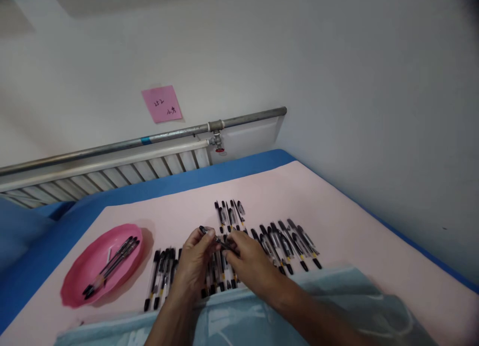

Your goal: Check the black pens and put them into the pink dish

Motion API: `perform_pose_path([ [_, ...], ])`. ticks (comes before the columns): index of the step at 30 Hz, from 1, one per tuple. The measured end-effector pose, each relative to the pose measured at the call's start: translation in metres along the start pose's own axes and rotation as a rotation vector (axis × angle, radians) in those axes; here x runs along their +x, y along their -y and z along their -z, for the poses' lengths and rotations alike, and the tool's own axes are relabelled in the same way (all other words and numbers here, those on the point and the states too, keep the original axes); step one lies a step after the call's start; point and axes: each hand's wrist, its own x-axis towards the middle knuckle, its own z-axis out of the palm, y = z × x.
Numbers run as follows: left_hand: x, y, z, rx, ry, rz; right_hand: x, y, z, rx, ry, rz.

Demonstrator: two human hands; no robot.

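Observation:
My left hand (194,263) and my right hand (251,260) meet over the middle of a pink sheet (337,221), both pinched on one black pen (215,238) held between them. Its black end sticks out past my left fingers. Under and around my hands lies a row of several black-and-clear pens (288,243) with yellow bands. More of these pens (161,278) lie to the left of my left wrist. A short row of pens (229,213) lies just beyond my hands.
A pink oval tray (80,276) at the left holds a few pens (112,265). A pale blue cloth (337,306) covers the near edge. Blue table covering (149,188), a radiator (112,173), a pipe and a pink sticky note (161,104) lie beyond.

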Motion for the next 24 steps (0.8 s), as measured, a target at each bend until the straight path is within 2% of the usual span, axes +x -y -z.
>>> perform_pose_path([
  [5,0.006,-0.002,0.008,-0.059,-0.060,0.004,-0.003,0.004,0.006,-0.055,0.042,0.014],
  [14,0.001,0.007,0.000,-0.074,-0.036,0.012,-0.004,0.006,0.005,-0.073,0.056,-0.001],
  [20,0.000,0.005,0.000,-0.073,-0.046,0.014,-0.004,0.012,0.009,0.121,0.076,-0.090],
  [24,0.002,0.003,0.002,-0.077,0.008,0.021,-0.002,0.014,0.010,0.321,0.136,-0.197],
])
